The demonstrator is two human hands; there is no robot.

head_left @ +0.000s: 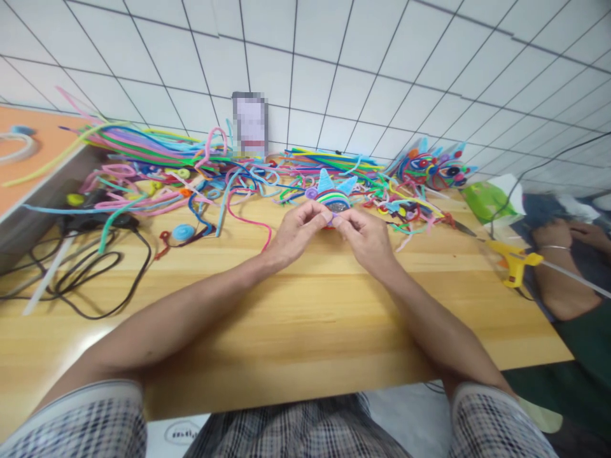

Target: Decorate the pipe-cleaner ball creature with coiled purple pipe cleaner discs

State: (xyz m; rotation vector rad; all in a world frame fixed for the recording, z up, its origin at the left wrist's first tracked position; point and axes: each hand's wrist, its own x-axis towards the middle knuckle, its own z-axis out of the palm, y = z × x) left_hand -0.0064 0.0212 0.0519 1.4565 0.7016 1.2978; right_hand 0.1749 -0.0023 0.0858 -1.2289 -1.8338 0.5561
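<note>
My left hand (pixel 301 230) and my right hand (pixel 366 236) meet at the middle of the table, thumbs and fingertips closed in a pinch. Between the fingertips shows a bit of purple pipe cleaner (pixel 335 219). Right behind them is a colourful pipe-cleaner animal head (pixel 333 198), with light blue pointed ears, striped bands and a purple coil at its left side. My fingers hide its lower part, so I cannot tell whether the purple bit is joined to it. A pink pipe cleaner (pixel 248 217) trails on the table left of my left hand.
Heaped pipe cleaners (pixel 157 149) line the wall. A phone-like upright object (pixel 251 124) leans there. Two finished-looking heads (pixel 432 166) stand at the back right. A yellow glue gun (pixel 515 262) lies near the right edge, beside a person's arm (pixel 556 273). Black cables (pixel 90 280) lie left.
</note>
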